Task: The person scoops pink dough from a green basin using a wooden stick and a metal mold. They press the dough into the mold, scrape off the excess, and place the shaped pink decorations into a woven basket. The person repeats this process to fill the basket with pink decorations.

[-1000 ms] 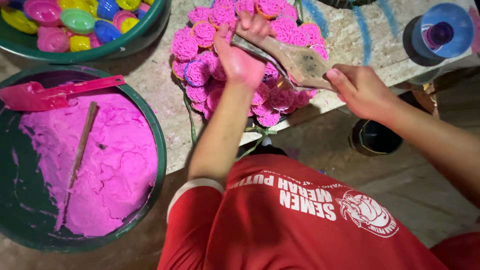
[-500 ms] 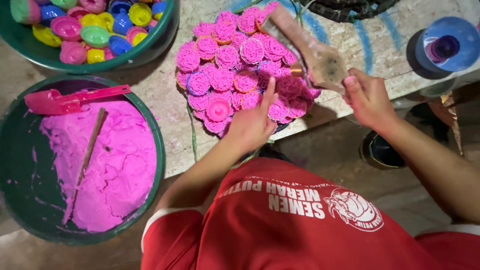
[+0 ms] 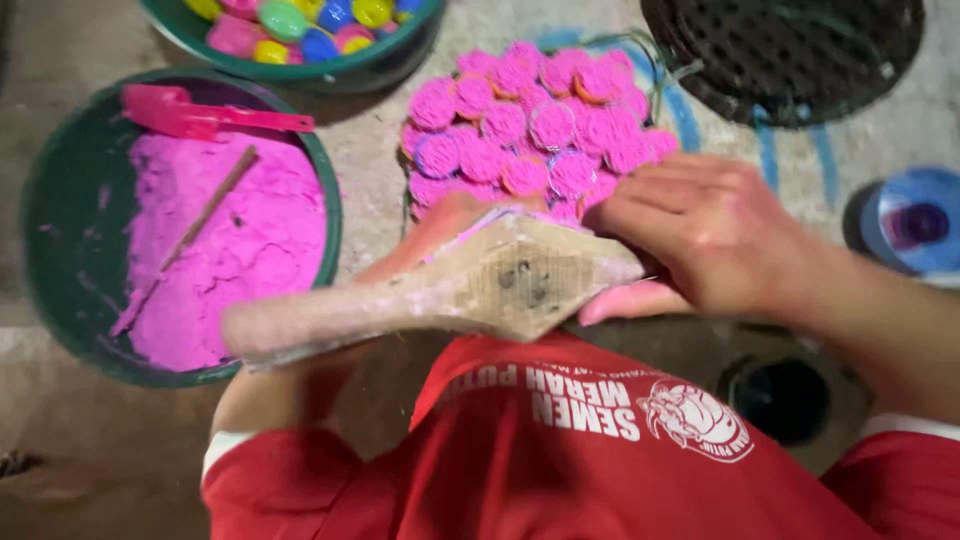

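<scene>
Item: wooden paddle (image 3: pixel 440 295), flat and pale, smeared with pink powder. Long axis runs nearly level across the view, narrow handle end to the left, broad diamond-shaped head to the right with a dark meshed or perforated patch at its middle. It is held up over the person's lap, just in front of the heap of pink moulded pieces (image 3: pixel 535 140).

Right hand (image 3: pixel 715 235): fingers curled down over the head end of the paddle, grip closed on it; this is the nearer hand to the broad end.

Left hand (image 3: pixel 440 225): mostly hidden behind the paddle; it appears to support the underside, though whether its grip is closed cannot be told.

Surroundings: green basin (image 3: pixel 50 260) of loose pink powder to the left, holding a pink scoop (image 3: pixel 205 115) and a thin stick (image 3: pixel 190 235); second green bowl (image 3: pixel 400 55) of coloured plastic moulds (top edge); dark round grate (image 3: pixel 790 50); blue lidded container (image 3: pixel 915 225) at right.
</scene>
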